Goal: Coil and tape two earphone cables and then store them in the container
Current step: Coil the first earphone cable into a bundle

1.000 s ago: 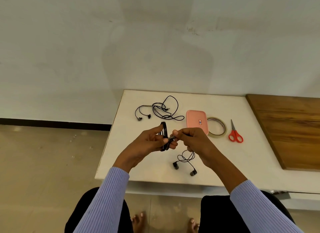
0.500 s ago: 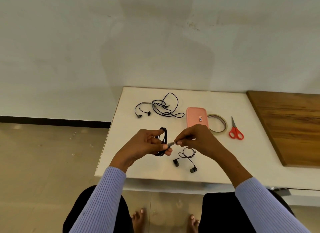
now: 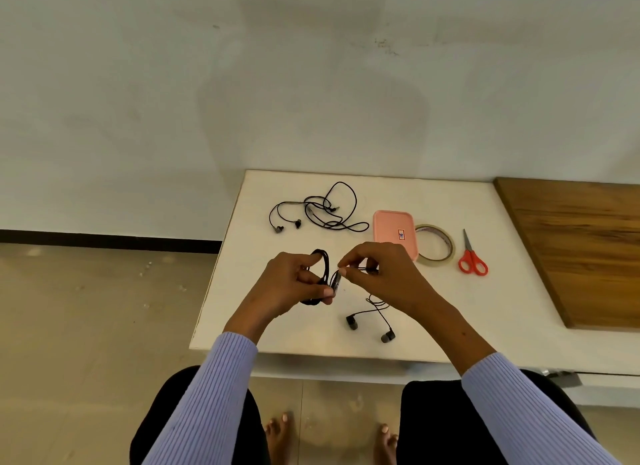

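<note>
The coil (image 3: pixel 320 277), a few black loops of the first earphone cable, is held above the near part of the table (image 3: pixel 491 312), gripped in the curled fingers of the left hand (image 3: pixel 294 284). The right hand (image 3: pixel 377 274) pinches the free run of the same cable just beside the coil, and from it the tail drops to two earbuds (image 3: pixel 369 327) lying on the table below. The second cable (image 3: pixel 322 211) lies loose and tangled near the far edge, well apart from the hands. The pink container (image 3: pixel 393 229) sits behind the right hand, with the tape roll (image 3: pixel 434 244) touching or just beside it and the scissors (image 3: pixel 472 260) further right. The coiling looks unfinished. The main risk is the loops springing open if the left grip slackens while the right hand reaches for tape. The dangling earbuds could also snag or drag on the table and pull the winding loose.
</note>
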